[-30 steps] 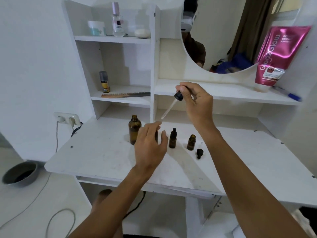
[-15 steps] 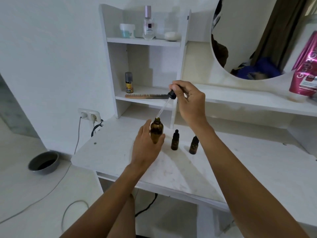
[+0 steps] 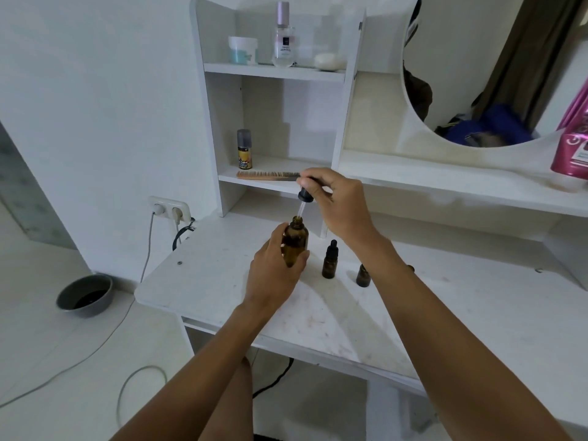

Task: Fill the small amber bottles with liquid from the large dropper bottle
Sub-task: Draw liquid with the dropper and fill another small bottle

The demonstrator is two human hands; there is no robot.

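1. While the left hand (image 3: pixel 270 275) wraps its fingers around the big bottle (image 3: pixel 296 241), that amber bottle stands upright, its base hidden behind the hand, so whether it rests on the table (image 3: pixel 397 319) cannot be told.
2. Right hand (image 3: pixel 337 202) pinches the dropper (image 3: pixel 304 198) by its black cap, thumb and forefinger pressed on it, above the big bottle.
3. Its glass tube points down into the big bottle's open neck; how deep it reaches cannot be told.
4. Just right of the big bottle stands a small bottle (image 3: pixel 329 261) with a black dropper cap on.
5. Further right, a second small bottle (image 3: pixel 363 275) stands partly behind the right forearm; its top is hidden.
6. Both small bottles are upright on the table, apart from each other and from the hands.
7. On the low shelf behind lie a comb (image 3: pixel 267 175) and a spray can (image 3: pixel 244 149).
8. A grey bowl (image 3: pixel 84 296) sits on the floor at left.
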